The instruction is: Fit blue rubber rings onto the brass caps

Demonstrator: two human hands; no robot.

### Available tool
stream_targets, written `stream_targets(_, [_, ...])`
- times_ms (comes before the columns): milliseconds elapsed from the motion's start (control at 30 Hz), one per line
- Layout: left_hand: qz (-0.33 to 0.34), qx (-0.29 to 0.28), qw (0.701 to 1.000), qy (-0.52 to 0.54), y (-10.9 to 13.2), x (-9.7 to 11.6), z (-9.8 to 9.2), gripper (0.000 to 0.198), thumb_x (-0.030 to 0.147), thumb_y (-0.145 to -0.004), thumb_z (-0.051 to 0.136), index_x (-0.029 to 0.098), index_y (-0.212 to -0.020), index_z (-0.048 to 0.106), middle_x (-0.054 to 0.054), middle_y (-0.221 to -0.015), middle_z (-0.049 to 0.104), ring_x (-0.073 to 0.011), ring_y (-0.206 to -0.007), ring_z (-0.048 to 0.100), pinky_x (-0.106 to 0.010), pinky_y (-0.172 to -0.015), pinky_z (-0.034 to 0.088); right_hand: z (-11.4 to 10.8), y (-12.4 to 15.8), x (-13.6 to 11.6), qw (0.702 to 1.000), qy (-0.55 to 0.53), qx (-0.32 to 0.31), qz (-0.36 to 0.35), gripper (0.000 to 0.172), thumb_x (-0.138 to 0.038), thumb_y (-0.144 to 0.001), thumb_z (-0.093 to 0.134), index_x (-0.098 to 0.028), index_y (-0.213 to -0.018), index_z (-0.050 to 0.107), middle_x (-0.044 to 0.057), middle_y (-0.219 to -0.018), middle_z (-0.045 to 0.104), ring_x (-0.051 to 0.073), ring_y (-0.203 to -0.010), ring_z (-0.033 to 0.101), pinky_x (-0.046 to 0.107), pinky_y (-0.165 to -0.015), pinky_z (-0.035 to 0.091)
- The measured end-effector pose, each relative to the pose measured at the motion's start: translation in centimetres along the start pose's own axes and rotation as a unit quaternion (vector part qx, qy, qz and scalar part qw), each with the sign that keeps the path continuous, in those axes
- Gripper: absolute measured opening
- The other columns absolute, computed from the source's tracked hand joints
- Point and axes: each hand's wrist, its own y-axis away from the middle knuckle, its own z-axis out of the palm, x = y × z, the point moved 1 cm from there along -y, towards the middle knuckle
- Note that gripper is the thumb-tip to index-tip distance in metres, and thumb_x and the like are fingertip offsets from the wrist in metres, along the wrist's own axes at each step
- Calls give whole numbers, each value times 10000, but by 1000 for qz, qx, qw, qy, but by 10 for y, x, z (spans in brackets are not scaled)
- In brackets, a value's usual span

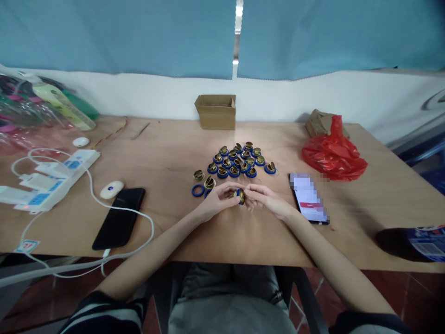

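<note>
My left hand [219, 200] is closed around a small brass-coloured round piece with a blue ring [240, 195]. Close against its right side is my right hand [267, 199], with thumb and fingers pinched together. What lies between those fingertips is too small to make out. Beyond my hands sits a cluster of similar brass pieces on blue rings [234, 171]. A loose blue ring [198, 190] lies to the left of my left hand. Near it are brass pieces with pale rims, one farther off [199, 175] and another nearer [209, 182].
An open cardboard box [218, 116] stands by the wall. On the right are a red plastic bag [333, 157], a lit phone [309, 199] and a dark bottle [413, 243]. To the left lie a black phone [118, 219], white cables and a power strip [62, 178].
</note>
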Motion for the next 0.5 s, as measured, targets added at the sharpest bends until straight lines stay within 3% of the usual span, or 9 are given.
stream_targets(133, [-1, -2, 1000, -1, 0, -1, 0, 363, 300, -841, 775, 198, -1177, 684, -98, -1151, 715, -205, -1056, 667, -328, -942, 507, 3, 0, -2, 1000, 4, 6, -8, 356, -506, -900, 676, -185, -776, 586, -29, -652, 566, 143, -703, 628, 275, -682, 492])
stream_targets(333, [0, -11, 1000, -1, 1, 0, 0, 363, 302, -848, 769, 198, -1183, 676, -106, -1187, 702, -208, -1067, 667, -334, -945, 509, 5, 0, -6, 997, 66, 30, -25, 382, -538, -893, 669, -177, -788, 601, -38, -621, 551, 116, -607, 554, 244, -566, 373])
stream_targets(500, [-5, -17, 1000, 2, 1, 0, 0, 366, 300, -840, 775, 200, -1179, 679, -98, -1158, 709, -201, -1026, 674, -325, -923, 512, 7, -1, -3, 997, 73, 22, -28, 403, -563, -883, 672, -181, -785, 589, -22, -662, 603, 119, -612, 564, 252, -589, 396])
